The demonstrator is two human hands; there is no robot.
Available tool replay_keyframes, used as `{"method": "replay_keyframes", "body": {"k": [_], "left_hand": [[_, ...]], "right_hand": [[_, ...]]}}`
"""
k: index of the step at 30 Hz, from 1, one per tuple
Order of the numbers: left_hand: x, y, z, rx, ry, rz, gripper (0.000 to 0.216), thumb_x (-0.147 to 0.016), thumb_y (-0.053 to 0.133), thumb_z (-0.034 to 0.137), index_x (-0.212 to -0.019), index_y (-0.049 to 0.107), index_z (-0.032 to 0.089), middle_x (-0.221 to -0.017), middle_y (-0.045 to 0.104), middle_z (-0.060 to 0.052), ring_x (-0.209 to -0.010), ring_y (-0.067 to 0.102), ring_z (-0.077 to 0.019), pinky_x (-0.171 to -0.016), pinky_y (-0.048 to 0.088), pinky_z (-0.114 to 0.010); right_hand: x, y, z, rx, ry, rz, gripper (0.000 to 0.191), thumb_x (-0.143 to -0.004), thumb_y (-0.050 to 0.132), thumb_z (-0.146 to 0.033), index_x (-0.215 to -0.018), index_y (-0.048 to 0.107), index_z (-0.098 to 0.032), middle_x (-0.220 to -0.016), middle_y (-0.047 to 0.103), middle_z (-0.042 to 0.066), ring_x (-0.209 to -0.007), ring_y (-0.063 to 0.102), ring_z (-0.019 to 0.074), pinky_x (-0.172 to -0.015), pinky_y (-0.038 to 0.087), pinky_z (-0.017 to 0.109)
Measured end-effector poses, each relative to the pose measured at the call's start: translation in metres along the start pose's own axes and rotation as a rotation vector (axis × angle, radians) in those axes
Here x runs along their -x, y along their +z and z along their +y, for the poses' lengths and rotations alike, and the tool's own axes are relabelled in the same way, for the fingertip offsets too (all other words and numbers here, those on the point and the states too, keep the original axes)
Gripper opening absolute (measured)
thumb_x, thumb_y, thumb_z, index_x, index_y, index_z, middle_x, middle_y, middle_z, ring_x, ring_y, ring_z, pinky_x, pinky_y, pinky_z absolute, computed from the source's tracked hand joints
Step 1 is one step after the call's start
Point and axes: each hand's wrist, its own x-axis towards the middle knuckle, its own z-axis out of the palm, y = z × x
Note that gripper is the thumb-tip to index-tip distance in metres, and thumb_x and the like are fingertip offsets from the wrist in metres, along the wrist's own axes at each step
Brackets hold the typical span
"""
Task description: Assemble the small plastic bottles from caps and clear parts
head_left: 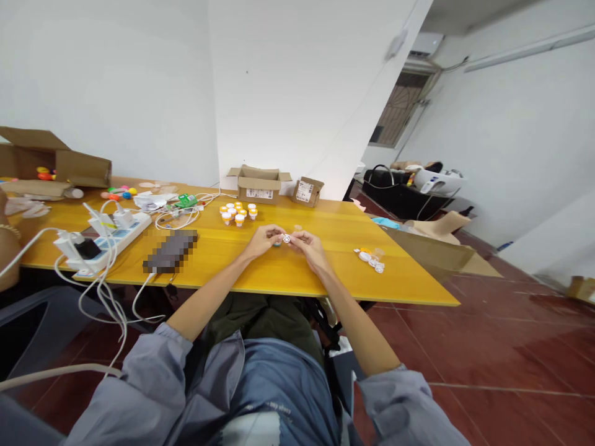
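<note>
Between my two hands, just above the yellow table (362,229), is a small round white piece with dark holes (287,238). My left hand (264,240) pinches it from the left, fingers curled. From the other side, my right hand (308,245) closes its fingertips on the same piece. Under my left fingertips a small greenish thing shows in part; its kind is hidden. Several little white tubs with orange bands (239,214) stand grouped beyond my left hand. Off to the right lie more white round pieces (372,260), with some orange bits beside them.
At the back stand an open cardboard box (258,186) and a smaller carton (307,191). A power strip (116,241) with tangled white cables and a blurred dark device (171,251) occupy the left. Another person's arm (7,248) shows at the far left edge.
</note>
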Motion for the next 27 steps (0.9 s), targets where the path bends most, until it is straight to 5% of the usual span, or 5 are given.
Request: {"method": "replay_keyframes", "body": {"k": [27], "left_hand": [[-0.0011, -0.0005, -0.0017, -0.006, 0.03, -0.012, 0.026, -0.075, 0.073, 0.041, -0.082, 0.072, 0.016, -0.08, 0.075, -0.005, -0.074, 0.067, -0.0167, -0.07, 0.053, -0.028]], "right_hand": [[-0.0021, -0.0052, 0.0041, 0.064, -0.018, -0.053, 0.035, -0.062, 0.084, -0.052, -0.08, 0.077, -0.024, -0.082, 0.076, 0.003, -0.074, 0.067, 0.0191, -0.079, 0.056, 0.036]]}}
